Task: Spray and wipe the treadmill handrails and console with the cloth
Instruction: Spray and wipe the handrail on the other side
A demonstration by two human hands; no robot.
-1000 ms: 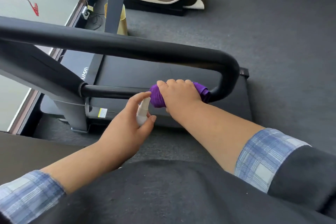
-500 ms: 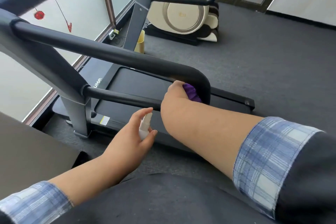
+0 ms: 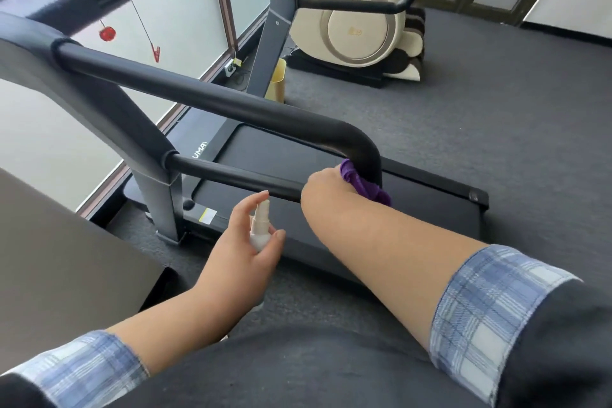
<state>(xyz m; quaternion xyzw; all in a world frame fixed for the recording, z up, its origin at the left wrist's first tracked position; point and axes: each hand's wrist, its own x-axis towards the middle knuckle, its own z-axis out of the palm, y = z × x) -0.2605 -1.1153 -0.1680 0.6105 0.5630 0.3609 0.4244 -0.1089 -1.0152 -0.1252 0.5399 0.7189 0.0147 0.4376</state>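
Note:
A black padded handrail [image 3: 212, 99] of the treadmill runs from upper left and bends down at its right end into a thinner lower bar [image 3: 231, 175]. My right hand [image 3: 323, 184] presses a purple cloth [image 3: 362, 184] against the inside of that bend, where the two bars meet. My left hand [image 3: 245, 242] holds a small white spray bottle [image 3: 260, 225] upright just below the lower bar, nozzle toward the rail. The console is mostly out of view at the top left.
The treadmill belt [image 3: 331, 169] lies on grey carpet below the rail. A cream elliptical machine [image 3: 357, 30] stands at the back. A yellow bin [image 3: 276, 83] sits by the far upright. Windows run along the left. A dark surface [image 3: 59, 258] fills the lower left.
My right hand slid the cloth along the lower bar into the bend of the handrail. My view lifted, showing more of the room. The left hand kept the bottle in much the same place.

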